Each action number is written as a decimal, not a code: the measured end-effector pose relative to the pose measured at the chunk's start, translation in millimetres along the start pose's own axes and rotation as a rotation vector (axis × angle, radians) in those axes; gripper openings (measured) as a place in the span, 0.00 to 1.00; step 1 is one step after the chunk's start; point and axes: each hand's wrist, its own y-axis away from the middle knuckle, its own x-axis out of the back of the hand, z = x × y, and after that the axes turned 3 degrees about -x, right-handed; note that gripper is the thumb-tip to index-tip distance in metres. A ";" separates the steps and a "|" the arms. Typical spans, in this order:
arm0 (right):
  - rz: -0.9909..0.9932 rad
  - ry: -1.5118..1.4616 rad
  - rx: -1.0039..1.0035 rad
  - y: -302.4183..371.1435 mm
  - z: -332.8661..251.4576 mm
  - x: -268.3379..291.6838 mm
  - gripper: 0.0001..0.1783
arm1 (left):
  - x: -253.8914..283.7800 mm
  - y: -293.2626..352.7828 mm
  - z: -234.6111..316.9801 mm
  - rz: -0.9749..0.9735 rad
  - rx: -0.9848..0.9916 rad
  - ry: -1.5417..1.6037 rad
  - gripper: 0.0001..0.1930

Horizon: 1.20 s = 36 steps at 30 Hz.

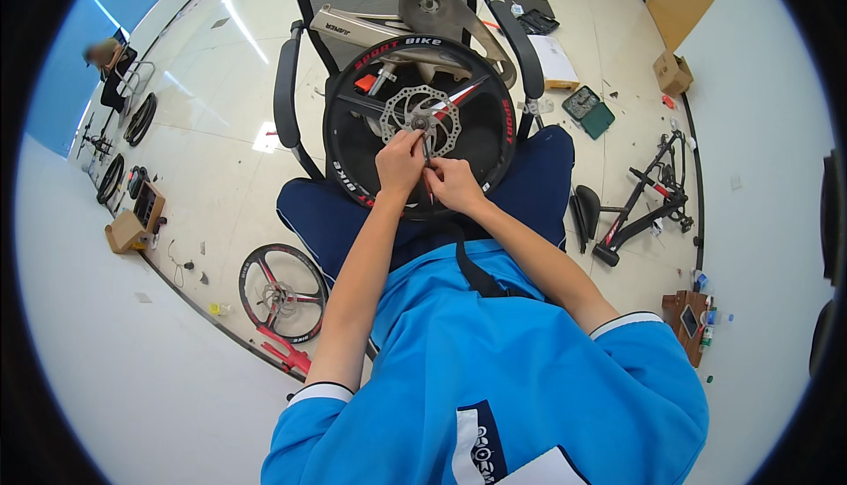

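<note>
A black bicycle wheel [496, 158] with red and white markings lies across my lap and the chair seat. A silver, hole-pierced brake disc [396, 111] surrounds its hub [421, 120]. My left hand [401, 165] is closed in a pinch at the near side of the hub; what its fingertips hold is hidden. Just right of it, my right hand [455, 185] pinches a slim dark metal tool [428, 149] that points up toward the hub. The tool's exact kind is too small to make out.
A black office chair [287, 88] faces me, holding silver frame parts [353, 26]. To the right lie a green tool case [588, 112], a bicycle frame [648, 198] and a cardboard box [673, 73]. At left are another wheel [282, 295], an open box [132, 227] and a seated person [113, 70].
</note>
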 end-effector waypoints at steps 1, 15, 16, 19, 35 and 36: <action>-0.001 -0.009 -0.017 1.3 -0.4 -0.5 0.11 | -0.2 1.1 0.1 -0.004 -0.014 0.009 0.05; -0.096 -0.062 -0.041 -3.8 15.6 10.0 0.12 | 24.6 4.3 11.8 0.089 0.039 0.085 0.06; -0.131 -0.069 -0.067 -3.6 15.8 12.1 0.12 | 25.4 7.5 7.1 0.082 0.068 0.093 0.06; -0.111 -0.115 -0.133 -2.8 6.2 16.9 0.13 | 31.8 9.1 2.2 0.057 0.062 0.077 0.05; -0.023 0.236 0.140 -23.6 -3.6 43.9 0.11 | 15.6 -5.1 -4.8 0.015 0.051 0.024 0.05; -0.027 0.229 0.138 -19.9 -5.1 38.4 0.11 | 16.0 -4.9 -6.7 0.011 0.045 0.017 0.05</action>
